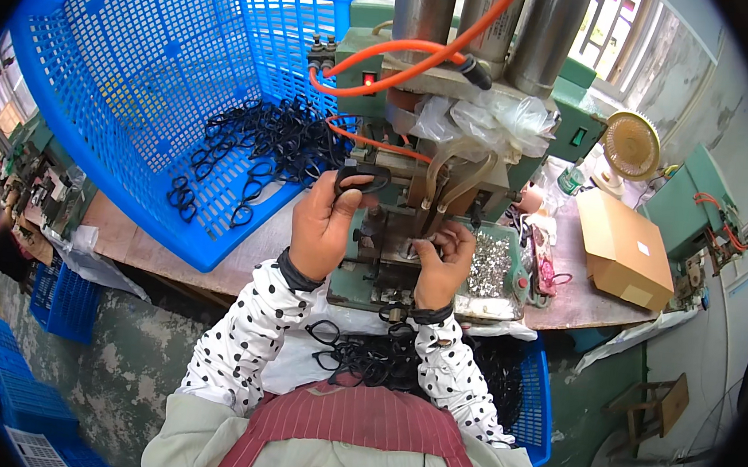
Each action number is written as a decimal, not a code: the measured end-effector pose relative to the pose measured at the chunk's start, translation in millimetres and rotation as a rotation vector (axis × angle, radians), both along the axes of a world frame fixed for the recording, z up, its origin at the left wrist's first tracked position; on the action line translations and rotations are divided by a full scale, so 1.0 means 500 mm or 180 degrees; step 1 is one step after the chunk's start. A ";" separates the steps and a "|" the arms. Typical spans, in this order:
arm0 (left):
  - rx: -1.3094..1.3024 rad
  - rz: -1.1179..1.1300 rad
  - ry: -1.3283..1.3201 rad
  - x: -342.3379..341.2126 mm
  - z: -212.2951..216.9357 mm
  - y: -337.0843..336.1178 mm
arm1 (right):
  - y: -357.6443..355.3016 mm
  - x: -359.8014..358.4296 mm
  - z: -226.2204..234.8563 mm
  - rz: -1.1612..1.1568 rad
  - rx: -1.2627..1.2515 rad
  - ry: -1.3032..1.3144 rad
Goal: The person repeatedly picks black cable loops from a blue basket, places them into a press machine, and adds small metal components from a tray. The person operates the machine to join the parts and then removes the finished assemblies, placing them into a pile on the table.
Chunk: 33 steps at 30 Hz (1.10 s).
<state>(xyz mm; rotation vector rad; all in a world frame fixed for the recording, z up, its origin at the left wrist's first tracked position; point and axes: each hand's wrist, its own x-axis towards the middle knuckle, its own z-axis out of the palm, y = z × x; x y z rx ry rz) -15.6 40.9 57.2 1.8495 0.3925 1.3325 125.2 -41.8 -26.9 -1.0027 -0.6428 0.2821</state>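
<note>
My left hand (319,229) is raised at the left side of a green press machine (348,271). Its fingers are closed round a black looped piece (366,178), partly hidden by the hand. My right hand (444,266) is at the machine's working point, under the upright tooling (427,189). Thumb and fingers are pinched together there; whatever lies between them is too small to make out. Just right of that hand, a tray holds a pile of small shiny metal parts (489,266). More black looped pieces (372,358) lie on my lap, below the machine.
A large blue basket (203,250) with a heap of black looped pieces (266,140) leans at the left. Orange air hoses (390,48) loop above the machine. A cardboard box (626,247) and small fan (632,145) stand right. Another blue basket (535,408) sits beside my lap.
</note>
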 end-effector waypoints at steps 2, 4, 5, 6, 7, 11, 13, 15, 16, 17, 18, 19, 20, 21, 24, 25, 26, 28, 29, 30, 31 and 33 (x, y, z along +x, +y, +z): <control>-0.0035 -0.0045 -0.0001 0.001 0.001 -0.003 | 0.007 0.004 -0.010 0.0004 0.0118 0.0029; -0.0080 -0.0065 -0.0077 0.002 0.001 -0.006 | 0.012 0.004 -0.014 0.0010 0.0147 0.0067; -0.0116 -0.0042 -0.0098 0.002 -0.002 -0.010 | 0.011 0.004 -0.011 -0.0025 0.0069 0.0053; -0.0151 -0.0023 -0.0120 0.002 -0.007 -0.015 | 0.010 0.008 -0.008 -0.0046 0.0058 -0.0064; 0.0623 0.0048 0.0126 -0.006 -0.017 -0.020 | 0.008 0.009 -0.008 -0.0060 0.0031 -0.0161; 0.2241 -0.0896 0.0255 0.012 -0.095 -0.075 | -0.027 0.057 0.015 -0.0400 -0.0599 -0.1243; 0.2409 -0.1142 0.0510 0.025 -0.115 -0.082 | -0.057 0.130 0.007 -0.1011 -0.1013 -0.1757; 0.2411 -0.1254 0.0588 0.037 -0.130 -0.079 | -0.098 0.241 -0.051 -0.1706 -0.1859 -0.1915; 0.2420 -0.1289 0.0633 0.039 -0.133 -0.075 | -0.125 0.293 -0.088 -0.2024 -0.2473 -0.2015; 0.2432 -0.1333 0.0681 0.040 -0.135 -0.071 | -0.157 0.327 -0.110 -0.1707 -0.2721 -0.1942; 0.2459 -0.1343 0.0682 0.040 -0.133 -0.069 | -0.184 0.352 -0.133 -0.1380 -0.2957 -0.1855; 0.2479 -0.1375 0.0684 0.041 -0.133 -0.069 | -0.201 0.373 -0.168 -0.1053 -0.2288 -0.1514; 0.2489 -0.1361 0.0708 0.038 -0.134 -0.066 | -0.214 0.333 -0.113 -0.1029 -0.2764 -0.1606; 0.2510 -0.1316 0.0725 0.036 -0.137 -0.063 | -0.222 0.312 -0.086 -0.1014 -0.3227 -0.2046; 0.2540 -0.1356 0.0714 0.036 -0.141 -0.062 | -0.224 0.282 -0.110 -0.1076 -0.3981 -0.3175; 0.2529 -0.1436 0.0681 0.039 -0.139 -0.061 | -0.214 0.291 -0.138 -0.1167 -0.3690 -0.3299; 0.2529 -0.1445 0.0670 0.038 -0.137 -0.057 | -0.193 0.297 -0.150 -0.1217 -0.3337 -0.3452; 0.2533 -0.1470 0.0670 0.036 -0.146 -0.053 | -0.167 0.297 -0.148 -0.1033 -0.2946 -0.2782; 0.2568 -0.1448 0.0702 0.036 -0.146 -0.052 | -0.158 0.291 -0.144 -0.0969 -0.2802 -0.2455; 0.2604 -0.1427 0.0736 0.033 -0.143 -0.050 | -0.150 0.286 -0.144 -0.0897 -0.2662 -0.2125; 0.2741 -0.1303 0.0917 0.029 -0.138 -0.051 | -0.154 0.287 -0.147 -0.0943 -0.2577 -0.2250; 0.3139 -0.0900 0.0757 0.003 -0.123 -0.006 | -0.161 0.262 -0.134 -0.1135 -0.2413 -0.2517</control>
